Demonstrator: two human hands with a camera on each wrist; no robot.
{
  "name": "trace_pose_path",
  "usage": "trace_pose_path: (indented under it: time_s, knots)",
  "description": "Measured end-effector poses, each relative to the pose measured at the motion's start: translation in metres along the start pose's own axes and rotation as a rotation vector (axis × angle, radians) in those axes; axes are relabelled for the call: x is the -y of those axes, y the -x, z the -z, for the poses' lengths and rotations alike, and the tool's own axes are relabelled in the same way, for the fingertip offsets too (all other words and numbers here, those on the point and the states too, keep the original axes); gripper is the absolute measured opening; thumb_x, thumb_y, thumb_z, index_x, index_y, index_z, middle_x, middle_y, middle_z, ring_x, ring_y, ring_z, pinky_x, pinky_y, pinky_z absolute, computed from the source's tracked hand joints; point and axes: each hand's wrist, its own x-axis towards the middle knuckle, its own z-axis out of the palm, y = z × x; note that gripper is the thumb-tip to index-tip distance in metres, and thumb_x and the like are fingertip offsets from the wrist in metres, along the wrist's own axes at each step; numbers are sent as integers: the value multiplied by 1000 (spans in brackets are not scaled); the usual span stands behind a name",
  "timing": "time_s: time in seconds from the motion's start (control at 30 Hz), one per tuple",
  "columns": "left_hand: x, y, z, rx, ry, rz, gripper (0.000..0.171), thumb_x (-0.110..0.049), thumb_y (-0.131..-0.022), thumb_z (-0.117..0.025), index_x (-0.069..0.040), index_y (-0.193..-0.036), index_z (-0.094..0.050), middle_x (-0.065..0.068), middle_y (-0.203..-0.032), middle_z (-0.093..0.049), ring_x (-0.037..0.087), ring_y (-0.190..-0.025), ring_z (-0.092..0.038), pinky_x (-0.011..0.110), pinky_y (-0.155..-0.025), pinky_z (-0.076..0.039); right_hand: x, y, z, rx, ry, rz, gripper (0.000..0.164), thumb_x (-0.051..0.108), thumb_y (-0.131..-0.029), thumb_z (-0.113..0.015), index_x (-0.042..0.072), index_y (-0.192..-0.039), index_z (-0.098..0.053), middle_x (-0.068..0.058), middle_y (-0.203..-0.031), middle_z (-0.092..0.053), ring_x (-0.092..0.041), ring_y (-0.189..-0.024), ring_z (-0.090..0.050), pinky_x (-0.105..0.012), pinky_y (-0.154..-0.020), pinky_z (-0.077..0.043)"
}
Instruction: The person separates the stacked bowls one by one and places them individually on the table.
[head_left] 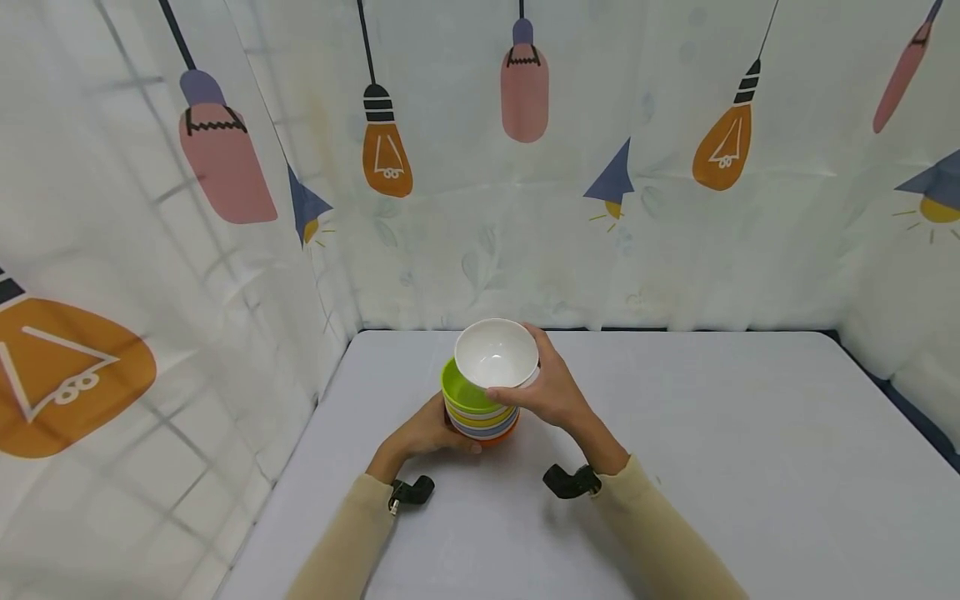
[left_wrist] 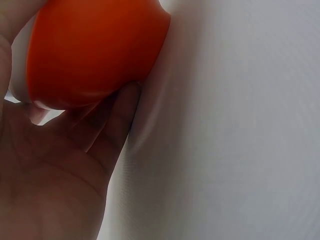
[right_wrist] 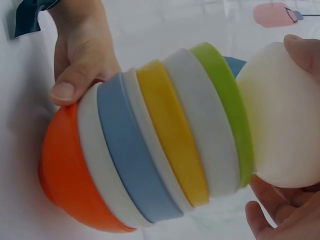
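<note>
A stack of nested bowls [head_left: 480,423] stands on the table, coloured orange, white, blue and yellow in bands, with a green bowl [right_wrist: 227,100] topmost. Low down, my left hand [head_left: 426,433] curls round the stack; its thumb presses the side near the orange bowl [left_wrist: 95,50], and fingertips reach under that bowl's curve in the left wrist view. With thumb and fingers my right hand [head_left: 558,390] grips a white bowl [head_left: 495,354] by its sides. This bowl is tilted, its inside facing the head camera, and it overlaps the green rim from above.
The white-covered table [head_left: 712,450] extends well to the right of the hands. A patterned curtain [head_left: 465,225] with printed lamps hangs behind it and along the left side. Each wrist carries a black camera mount [head_left: 572,482].
</note>
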Motion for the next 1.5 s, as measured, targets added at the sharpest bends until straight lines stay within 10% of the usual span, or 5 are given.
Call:
trace_pose_path:
  time_s: [0.97, 1.5]
  knots:
    - [2, 0, 0, -13, 8, -35, 102, -15, -67, -98, -31, -149, -40, -4, -142, -58, 21, -137, -52, 51, -121, -33, -11, -4, 64, -49, -24, -84, 109, 19, -76, -92, 18, -160, -23, -11, -155, -39, -35, -133, -49, -48, -99, -55]
    - [3, -2, -1, -21, -11, -23, 100, -16, -67, -98, -33, -148, -41, -6, -141, -59, 18, -136, -52, 49, -122, -32, -37, -4, 104, -122, -26, -112, 102, 16, -81, -88, 18, -160, -23, -12, -155, -37, -33, -135, -46, -22, -88, -52]
